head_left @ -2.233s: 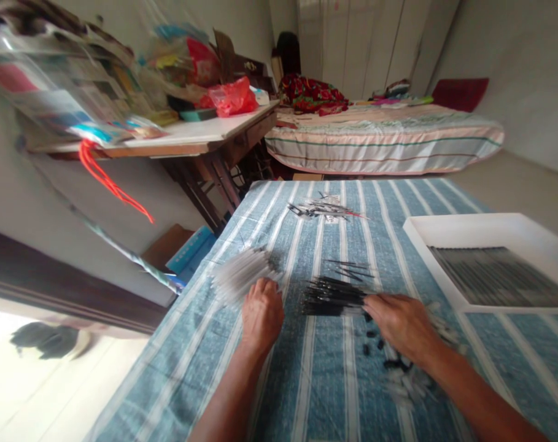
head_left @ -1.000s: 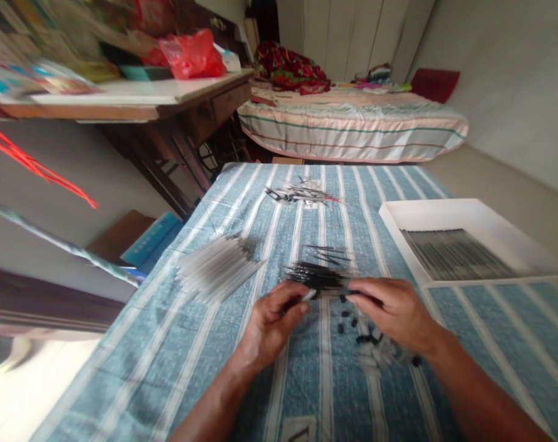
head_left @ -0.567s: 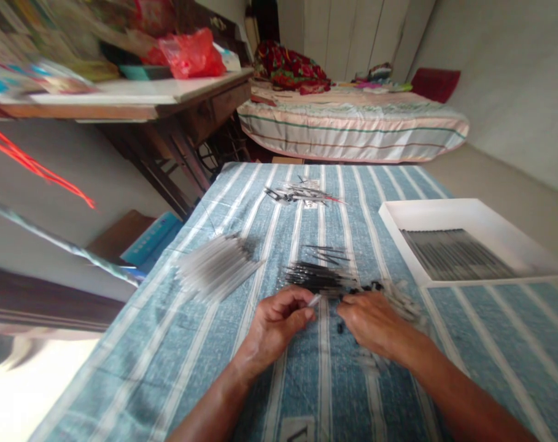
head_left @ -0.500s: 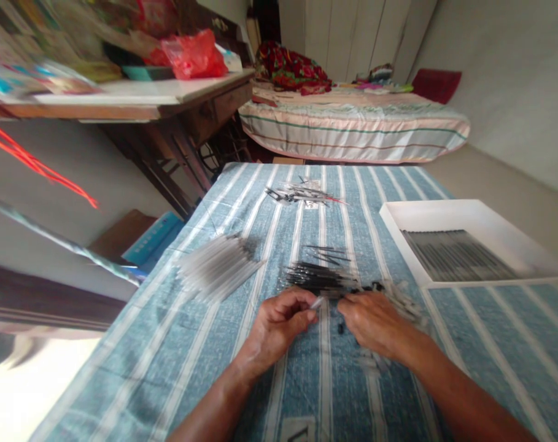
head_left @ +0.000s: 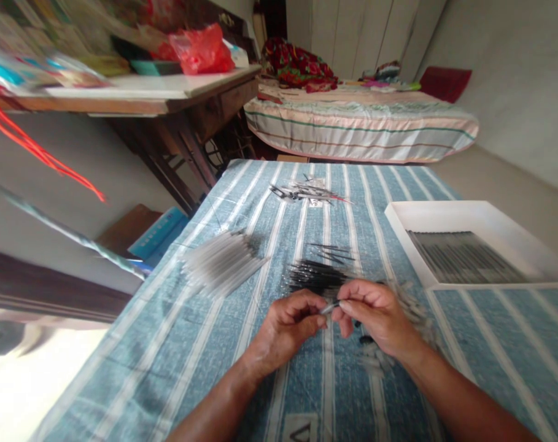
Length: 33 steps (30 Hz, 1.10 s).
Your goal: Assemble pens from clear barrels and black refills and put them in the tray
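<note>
My left hand (head_left: 296, 322) pinches a small clear plastic tube piece (head_left: 327, 308) between thumb and fingers. My right hand (head_left: 373, 313) meets it from the other side, its thumb and finger closed on a small black piece (head_left: 336, 303) at the tube's end. Whether the two parts are joined, I cannot tell. Just beyond the hands lies a pile of thin black sticks (head_left: 313, 276), like pen refills. Small clear pieces (head_left: 414, 310) and several small black parts (head_left: 365, 339) lie around and under my right hand.
A bundle of translucent tubes (head_left: 226, 263) lies to the left. On the right, a white box (head_left: 495, 218) holds a row of dark slim rods (head_left: 463, 255). Loose thin pieces (head_left: 306, 191) lie on the striped cloth (head_left: 242, 393) at the far end. A bed (head_left: 361, 123) stands behind.
My right hand has lifted off the small parts on the cloth and come to the left hand, now with a small black piece. The left hand keeps the clear piece.
</note>
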Tool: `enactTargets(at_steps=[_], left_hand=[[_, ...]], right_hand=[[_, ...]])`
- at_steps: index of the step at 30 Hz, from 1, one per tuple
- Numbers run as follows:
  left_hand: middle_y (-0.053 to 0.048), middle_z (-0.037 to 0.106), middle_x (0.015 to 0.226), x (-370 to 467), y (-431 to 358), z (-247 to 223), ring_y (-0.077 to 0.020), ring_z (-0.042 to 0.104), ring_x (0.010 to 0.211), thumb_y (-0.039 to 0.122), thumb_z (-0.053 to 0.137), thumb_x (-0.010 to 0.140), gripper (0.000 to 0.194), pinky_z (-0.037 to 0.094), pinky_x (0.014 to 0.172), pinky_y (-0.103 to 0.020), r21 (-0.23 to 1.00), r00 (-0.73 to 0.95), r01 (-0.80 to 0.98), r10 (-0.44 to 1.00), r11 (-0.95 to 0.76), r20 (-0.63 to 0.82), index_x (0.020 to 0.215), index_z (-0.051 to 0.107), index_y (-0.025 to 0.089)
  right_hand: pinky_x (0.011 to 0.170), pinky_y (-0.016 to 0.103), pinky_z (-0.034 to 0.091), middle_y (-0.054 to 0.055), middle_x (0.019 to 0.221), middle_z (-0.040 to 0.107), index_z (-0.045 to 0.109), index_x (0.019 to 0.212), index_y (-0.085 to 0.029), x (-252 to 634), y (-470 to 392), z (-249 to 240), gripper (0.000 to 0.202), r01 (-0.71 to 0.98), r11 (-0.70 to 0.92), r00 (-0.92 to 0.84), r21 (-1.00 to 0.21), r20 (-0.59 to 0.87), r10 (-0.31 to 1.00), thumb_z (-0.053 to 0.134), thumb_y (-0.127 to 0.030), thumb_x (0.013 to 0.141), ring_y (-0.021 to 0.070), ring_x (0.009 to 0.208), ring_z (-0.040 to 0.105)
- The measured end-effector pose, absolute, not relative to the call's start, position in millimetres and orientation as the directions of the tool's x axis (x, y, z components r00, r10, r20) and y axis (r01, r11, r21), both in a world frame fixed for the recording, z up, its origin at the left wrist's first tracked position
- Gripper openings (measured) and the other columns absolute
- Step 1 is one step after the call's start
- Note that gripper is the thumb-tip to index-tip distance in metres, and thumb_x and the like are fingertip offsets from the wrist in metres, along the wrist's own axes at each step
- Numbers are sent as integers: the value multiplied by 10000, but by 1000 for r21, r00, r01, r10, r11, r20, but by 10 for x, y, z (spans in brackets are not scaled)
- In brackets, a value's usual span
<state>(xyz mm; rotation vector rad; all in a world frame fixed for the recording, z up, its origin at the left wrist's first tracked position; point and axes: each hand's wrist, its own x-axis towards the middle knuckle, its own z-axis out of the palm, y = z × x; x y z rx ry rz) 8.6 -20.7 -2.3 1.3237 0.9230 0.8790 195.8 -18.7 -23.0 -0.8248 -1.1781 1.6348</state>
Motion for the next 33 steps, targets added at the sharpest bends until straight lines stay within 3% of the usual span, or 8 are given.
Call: enactTargets(at_steps=[10, 19, 24, 29, 33], left_hand=[[-29, 613, 741, 77, -216, -61, -116, 535, 644, 206, 662, 772, 114, 418, 583, -224, 997, 423, -26, 905, 68, -51, 846, 698, 127], [-2, 588, 651, 48, -203, -50, -91, 494, 558, 234, 645, 784, 130, 364, 512, -206, 982, 472, 16, 864, 187, -172, 838, 675, 120], [11, 573, 609, 41, -200, -51, -82, 456, 530, 233, 628, 792, 128, 341, 503, -205, 978, 484, 52, 851, 203, -202, 836, 665, 119], [16, 558, 619, 69, -205, -39, -90, 470, 574, 176, 594, 799, 82, 355, 553, -216, 987, 480, 109, 863, 116, -154, 799, 653, 119], [11, 553, 648, 76, -210, -63, -101, 486, 612, 141, 578, 791, 73, 363, 580, -223, 986, 489, 151, 861, 77, -142, 781, 646, 118]], right_hand=[[476, 200, 486, 19, 694, 714, 591, 865, -164, 1961, -190, -256, 139, -253, -111, -348, -961, -16, 937, 641, -290, 834, 96, 477, 617], [462, 193, 472, -2, 669, 691, 575, 857, -183, 1929, -189, -329, 133, -187, -71, -363, -980, 1, 932, 616, -309, 842, 91, 461, 600], [518, 198, 477, -3, 682, 665, 589, 887, -184, 2011, -175, -277, 67, 61, 136, -390, -989, 102, 915, 554, -237, 867, 92, 517, 603], [529, 202, 452, -10, 577, 630, 657, 879, -165, 2088, -135, -189, 98, 293, 437, -448, -851, 282, 849, 575, -204, 844, 100, 488, 583], [521, 196, 439, -2, 567, 631, 657, 822, -159, 2102, -129, -191, 122, 347, 445, -495, -826, 242, 835, 553, -213, 856, 99, 482, 581]])
